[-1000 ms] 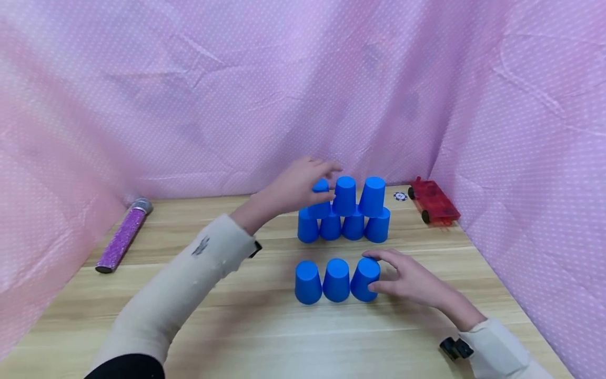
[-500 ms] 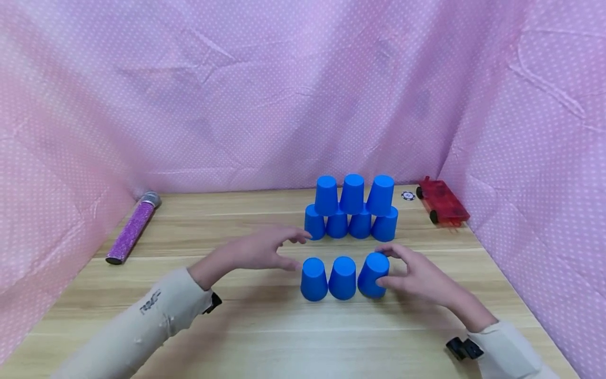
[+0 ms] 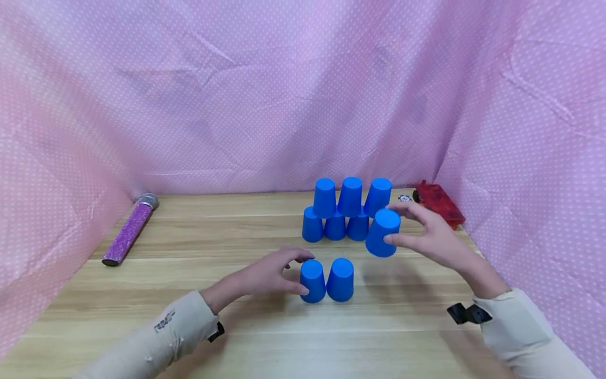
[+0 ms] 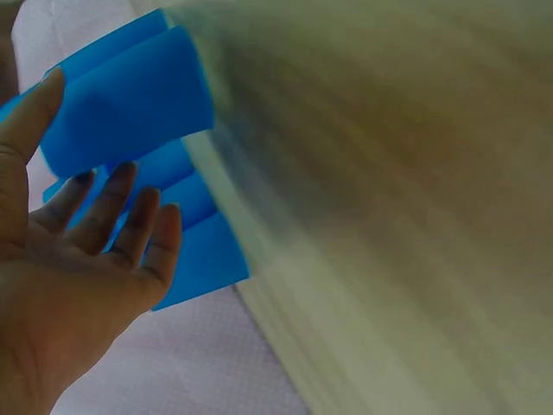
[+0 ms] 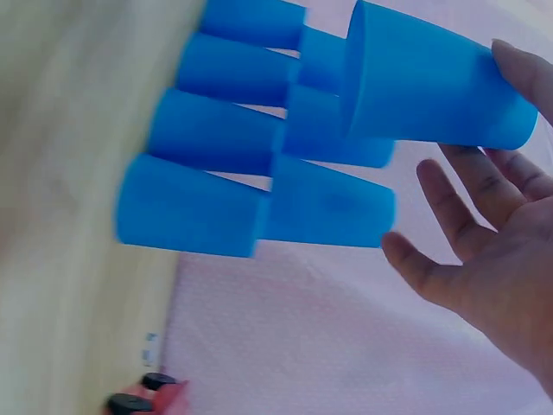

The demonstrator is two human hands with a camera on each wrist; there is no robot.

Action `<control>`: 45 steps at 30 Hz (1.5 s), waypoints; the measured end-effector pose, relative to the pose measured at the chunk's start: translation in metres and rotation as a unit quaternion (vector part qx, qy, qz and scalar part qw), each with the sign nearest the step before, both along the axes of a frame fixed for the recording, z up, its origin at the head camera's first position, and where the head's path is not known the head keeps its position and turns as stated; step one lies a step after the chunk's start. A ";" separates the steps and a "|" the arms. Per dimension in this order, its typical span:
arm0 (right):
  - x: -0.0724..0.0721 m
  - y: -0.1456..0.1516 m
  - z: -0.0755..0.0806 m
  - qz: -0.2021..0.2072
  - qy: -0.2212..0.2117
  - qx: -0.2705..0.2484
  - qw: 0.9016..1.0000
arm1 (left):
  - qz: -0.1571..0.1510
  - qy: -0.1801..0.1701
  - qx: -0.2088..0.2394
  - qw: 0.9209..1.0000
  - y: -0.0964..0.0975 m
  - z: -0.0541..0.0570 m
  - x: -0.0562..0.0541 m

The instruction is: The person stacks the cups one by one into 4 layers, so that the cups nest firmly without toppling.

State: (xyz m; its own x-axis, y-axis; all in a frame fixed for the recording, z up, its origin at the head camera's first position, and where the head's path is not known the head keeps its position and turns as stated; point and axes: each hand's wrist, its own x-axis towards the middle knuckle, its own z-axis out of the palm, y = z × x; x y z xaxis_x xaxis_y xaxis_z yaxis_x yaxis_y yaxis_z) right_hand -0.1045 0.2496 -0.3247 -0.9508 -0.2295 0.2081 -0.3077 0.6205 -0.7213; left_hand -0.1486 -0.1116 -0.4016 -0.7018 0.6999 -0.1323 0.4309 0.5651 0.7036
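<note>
My right hand (image 3: 437, 237) holds a blue cup (image 3: 382, 234) upside down, thumb in front and fingers behind. The cup is raised off the table and overlaps the right end of the stacked cups in the head view. In the right wrist view, the held cup (image 5: 432, 78) is tilted between thumb and fingertips. My left hand (image 3: 267, 273) has its thumb and fingertips on either side of the left front cup (image 3: 312, 281), which stands upside down on the table. A second upturned cup (image 3: 340, 280) stands close beside it.
Behind stand blue cups in two tiers, several below (image 3: 335, 226) and three above (image 3: 351, 197). A red toy car (image 3: 440, 202) and a poker chip (image 3: 404, 198) lie at the back right. A purple glitter microphone (image 3: 130, 231) lies at left. Pink dotted cloth (image 3: 236, 105) surrounds the table.
My right hand has lifted the rightmost front cup and carried it up toward the stack. My left hand has come down from the upper tier to the left front cup.
</note>
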 end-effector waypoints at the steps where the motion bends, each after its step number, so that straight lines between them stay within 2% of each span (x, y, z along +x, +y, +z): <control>1: -0.003 0.000 0.005 -0.001 0.004 -0.007 1.000 | 0.003 -0.005 0.004 1.000 0.000 -0.003 0.000; 5: -0.017 -0.002 0.022 -0.009 0.029 -0.023 0.999 | 0.009 -0.023 0.025 0.999 0.000 -0.012 0.003; 10: -0.035 -0.005 0.038 -0.023 0.043 -0.042 0.998 | 0.010 -0.025 0.041 0.999 0.000 -0.018 0.005; 22: -0.073 -0.016 0.062 -0.057 0.057 -0.056 0.995 | 0.007 -0.026 0.053 0.998 0.000 -0.023 0.007; 33: -0.094 -0.020 0.062 -0.068 0.035 -0.056 0.995 | 0.001 -0.016 0.032 0.999 0.002 -0.022 0.004; 38: -0.101 -0.022 0.060 -0.082 0.030 -0.044 0.995 | 0.005 -0.017 0.015 1.000 0.002 -0.020 0.002; 45: -0.106 -0.022 0.057 -0.078 0.018 -0.049 0.996 | 0.009 -0.020 0.010 1.000 0.002 -0.018 0.002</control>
